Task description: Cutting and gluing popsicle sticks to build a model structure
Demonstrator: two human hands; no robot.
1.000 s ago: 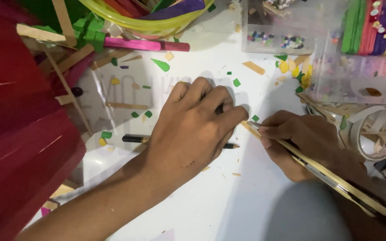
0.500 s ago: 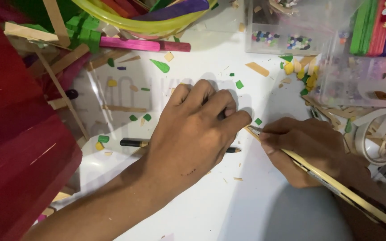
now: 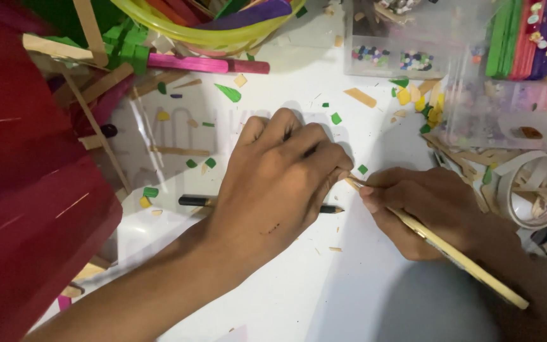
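Right hand point(image 3: 428, 212) is closed around a pale wooden stick point(image 3: 457, 256). The stick's long axis runs diagonally: its upper tip sits at the fingertips of the left hand, and its free end trails down and to the right, past the right wrist. The right hand is the carrier; the left only meets the tip.

Left hand point(image 3: 280, 174) lies palm down on the white sheet point(image 3: 299, 285), fingers curled, thumb and forefinger pinched at the stick's tip. Whether it grips the tip or merely steadies it, cannot tell; whatever lies under the palm is hidden.

A black pencil point(image 3: 194, 201) lies flat just below the left hand, partly under it, point showing on the thumb side. Its axis is near horizontal, crossing under the hand.

Counts: sticks in hand, one. Pencils, one. Tape roll point(image 3: 530, 190), one, just right of the right hand. A pink stick point(image 3: 207, 64) lies well above the left hand, below a yellow basket rim point(image 3: 178, 31). Green chips point(image 3: 228, 93) scattered above and left of the left hand, roughly a dozen; exact number not countable.
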